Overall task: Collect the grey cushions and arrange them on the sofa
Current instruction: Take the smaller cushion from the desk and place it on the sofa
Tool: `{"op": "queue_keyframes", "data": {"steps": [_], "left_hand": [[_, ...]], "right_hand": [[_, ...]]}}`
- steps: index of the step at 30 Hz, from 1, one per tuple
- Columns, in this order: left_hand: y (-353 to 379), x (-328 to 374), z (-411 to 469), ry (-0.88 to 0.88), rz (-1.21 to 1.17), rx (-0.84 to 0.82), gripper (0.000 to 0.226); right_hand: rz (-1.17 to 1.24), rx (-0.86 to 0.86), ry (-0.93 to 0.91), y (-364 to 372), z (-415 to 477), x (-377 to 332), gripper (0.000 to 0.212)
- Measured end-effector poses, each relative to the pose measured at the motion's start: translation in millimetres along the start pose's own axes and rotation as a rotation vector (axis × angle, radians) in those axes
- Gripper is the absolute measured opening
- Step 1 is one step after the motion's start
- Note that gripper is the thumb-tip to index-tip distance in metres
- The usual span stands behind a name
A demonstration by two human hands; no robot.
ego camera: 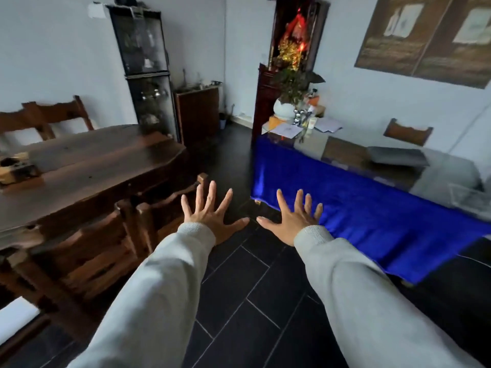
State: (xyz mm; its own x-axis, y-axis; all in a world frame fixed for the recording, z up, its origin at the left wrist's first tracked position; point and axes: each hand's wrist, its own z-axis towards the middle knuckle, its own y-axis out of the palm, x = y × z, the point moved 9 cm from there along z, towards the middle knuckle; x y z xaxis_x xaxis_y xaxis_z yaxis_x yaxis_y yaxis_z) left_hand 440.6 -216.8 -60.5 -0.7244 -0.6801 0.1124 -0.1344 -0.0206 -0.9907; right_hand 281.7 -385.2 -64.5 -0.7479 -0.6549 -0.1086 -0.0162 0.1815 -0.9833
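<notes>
- The sofa (pixel 449 179) is pretty hard to read: it's mostly under a bright blue cover (pixel 358 216) and the right edge of the view chops it off, so only grey upholstery shows at its far right end.
- One grey cushion (pixel 397 156) is clearly there, lying flat on the seat near that right end. A paler grey lump (pixel 471 197) sits just beside it at the frame edge, could be another cushion or a throw, can't tell.
- Stuff on the small table (pixel 300 128) at the sofa's left end is a blurry jumble: papers, a white round pot with a plant, some shiny bits.
- Glass cabinet (pixel 144 67) contents are too dark to make out.
- Chairs by the wooden dining table (pixel 79 166): two backs behind its far edge, two tucked in at its near edge, all partly cut off or blurred.
- Two hands, both empty. The left hand (pixel 210 219) and right hand (pixel 292 221) are stretched out over the dark tiled floor (pixel 252 293), backs up, fingers spread wide, thumbs pointing at each other and nearly meeting.
- Both arms are in light grey sleeves (pixel 159 301), reaching straight forward. Neither hand touches anything, and the cushion is well apart from them.
</notes>
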Motion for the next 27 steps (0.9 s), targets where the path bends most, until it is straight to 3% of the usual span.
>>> {"op": "queue_keyframes", "data": {"steps": [7, 13, 27], "left_hand": [[12, 136, 131, 0.222, -0.014, -0.083, 0.114], [37, 251, 211, 0.342, 0.052, -0.148, 0.105], [52, 527, 354, 0.443, 0.025, -0.218, 0.101]], "right_hand": [[0.029, 0.008, 0.297, -26, 61, 142, 0.110], [0.057, 0.013, 0.494, -30, 94, 272, 0.111], [0.145, 0.000, 0.597, -79, 233, 543, 0.108]]}}
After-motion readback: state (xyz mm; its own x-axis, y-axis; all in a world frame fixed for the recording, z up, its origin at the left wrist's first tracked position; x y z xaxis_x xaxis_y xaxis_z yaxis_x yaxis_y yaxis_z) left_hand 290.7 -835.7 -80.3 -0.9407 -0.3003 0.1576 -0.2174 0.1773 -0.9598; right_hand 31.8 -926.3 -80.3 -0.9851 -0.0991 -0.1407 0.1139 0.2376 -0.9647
